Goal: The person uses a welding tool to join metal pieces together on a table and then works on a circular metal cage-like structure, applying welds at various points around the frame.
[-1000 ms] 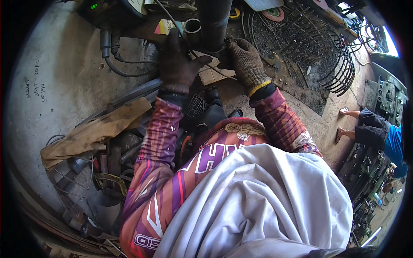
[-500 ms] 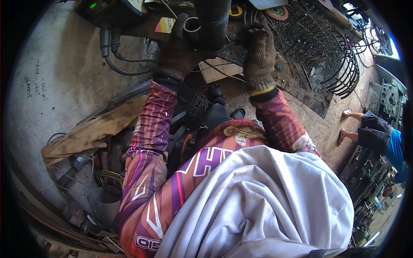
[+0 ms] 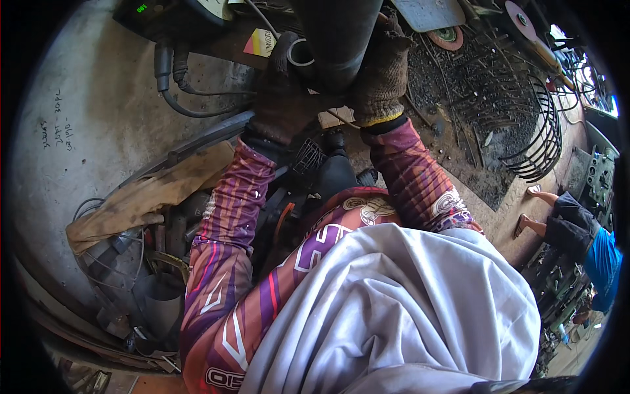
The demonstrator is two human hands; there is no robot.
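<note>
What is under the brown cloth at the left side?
Dark metal pieces show along the lower edge of the cloth. What lies under its middle is covered, so it cannot be seen.

1. Left glove [image 3: 281,95]: dark brown.
2. Right glove [image 3: 384,69]: brown knit; cuff band [image 3: 382,119], yellow.
3. Sleeves [image 3: 231,187]: purple and red-orange stripes, white motifs.
4. Pipe [image 3: 336,39]: dark grey.
5. Card [image 3: 262,43], near edge of table [image 3: 474,180]: white, yellow, pink.
6. Table, near right corner: dark grey-brown.
7. Disc [image 3: 434,39], toward far edge: pink rim.
8. Draped cloth [image 3: 394,308]: plain pale grey.
9. Co-worker's shirt [image 3: 604,264]: bright blue.
</note>
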